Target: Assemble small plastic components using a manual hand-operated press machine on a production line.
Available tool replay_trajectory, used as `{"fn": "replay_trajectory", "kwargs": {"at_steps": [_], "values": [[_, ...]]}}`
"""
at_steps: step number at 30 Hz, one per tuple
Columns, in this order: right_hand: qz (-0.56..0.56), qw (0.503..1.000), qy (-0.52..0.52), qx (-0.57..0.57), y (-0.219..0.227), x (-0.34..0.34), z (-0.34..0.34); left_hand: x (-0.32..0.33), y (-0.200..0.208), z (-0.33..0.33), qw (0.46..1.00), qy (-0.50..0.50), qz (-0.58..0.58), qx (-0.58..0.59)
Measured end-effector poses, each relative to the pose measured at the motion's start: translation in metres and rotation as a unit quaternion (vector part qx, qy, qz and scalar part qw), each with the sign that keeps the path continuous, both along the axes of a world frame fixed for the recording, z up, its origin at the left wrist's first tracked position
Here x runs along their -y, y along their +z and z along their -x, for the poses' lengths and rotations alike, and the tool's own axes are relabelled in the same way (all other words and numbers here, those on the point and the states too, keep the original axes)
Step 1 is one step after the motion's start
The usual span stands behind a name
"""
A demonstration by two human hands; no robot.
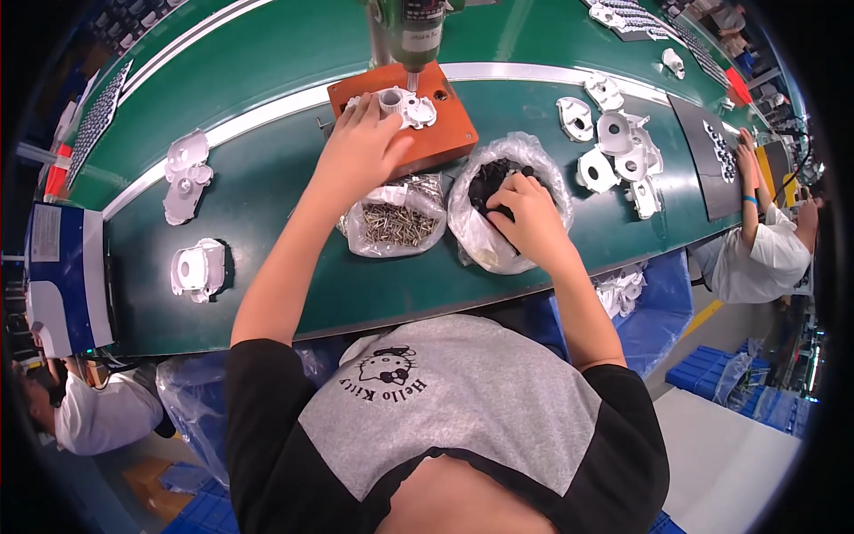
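Observation:
My left hand (pixel 366 147) rests with outstretched fingers and a spread thumb on the left side of a white plastic housing (pixel 416 110). That housing sits on an orange fixture block (pixel 454 132), under the tip of a green press or driver head (pixel 418 40). My right hand (pixel 532 218) reaches into a clear plastic bag (pixel 558 172) of small black parts (pixel 485 182). Its fingers are bent inward among them, and whatever they pinch is hidden. Beside it, between my arms, an opened bag holds many metal screws or pins (pixel 396 224).
Several white housings (pixel 616 133) lie right of the bags; others (pixel 197 269) lie at left. A dark mat (pixel 707 156) with small parts is farther right. A blue and white machine (pixel 67 276) stands at the left end. Blue bins (pixel 663 298) stand below the bench edge. Co-workers (pixel 756 249) flank me.

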State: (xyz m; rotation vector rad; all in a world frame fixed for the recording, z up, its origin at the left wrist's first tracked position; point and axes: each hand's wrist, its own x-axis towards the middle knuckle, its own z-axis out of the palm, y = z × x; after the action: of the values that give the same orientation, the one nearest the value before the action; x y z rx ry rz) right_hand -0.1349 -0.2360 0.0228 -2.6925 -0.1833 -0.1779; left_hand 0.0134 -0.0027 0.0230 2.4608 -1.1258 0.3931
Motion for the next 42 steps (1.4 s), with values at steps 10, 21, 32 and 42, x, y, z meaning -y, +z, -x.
{"fn": "replay_trajectory", "kwargs": {"at_steps": [10, 21, 32, 42], "values": [[-0.265, 0.963, 0.033, 0.025, 0.041, 0.015, -0.075, 0.0, -0.006, 0.013, 0.997, 0.034, 0.031, 0.056], [-0.283, 0.958, 0.054, -0.007, 0.012, -0.036, -0.159, -0.002, -0.011, 0.01, 0.996, 0.026, 0.071, 0.049], [-0.286, 0.948, 0.059, -0.128, 0.036, -0.032, -0.169, -0.002, -0.014, 0.009, 0.994, 0.03, 0.082, 0.066], [-0.282, 0.937, 0.095, -0.181, 0.029, -0.019, -0.186, -0.001, -0.012, 0.009, 0.993, 0.019, 0.092, 0.066]]}}
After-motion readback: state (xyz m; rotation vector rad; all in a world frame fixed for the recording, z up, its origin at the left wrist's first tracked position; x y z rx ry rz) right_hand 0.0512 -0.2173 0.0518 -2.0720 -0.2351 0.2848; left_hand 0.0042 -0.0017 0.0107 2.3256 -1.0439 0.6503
